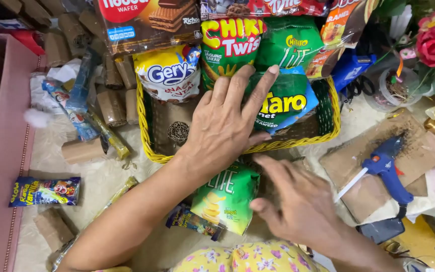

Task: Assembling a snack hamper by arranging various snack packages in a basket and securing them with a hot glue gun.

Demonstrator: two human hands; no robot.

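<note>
From the head view, the left hand (225, 123) lies flat with fingers spread over the snack packets standing in a yellow woven basket (147, 136). Its fingertips press on a blue and green snack packet (288, 103) at about two o'clock from the palm; the hand is open, pressing rather than clamped on anything. At twelve o'clock from this hand stands a green twist-snack packet (227, 48), and at ten o'clock a white and yellow snack packet (169, 75). A second green chip bag (290, 45) stands at one o'clock, behind the blue and green one.

The right hand (298, 201) hovers below the basket at about five o'clock from the left hand, fingers loosely apart, thumb pointing left, holding nothing that shows. Just beside it at nine o'clock lies a green chip bag (227, 196), resting against the basket's front rim. A small dark candy wrapper (192, 221) lies at eight o'clock from that bag.

At three o'clock from the right hand a blue glue gun (386, 168) rests on a piece of cardboard (419, 146). Far at nine o'clock lies a blue wafer packet (44, 191), beside a pink box edge (1, 166).
</note>
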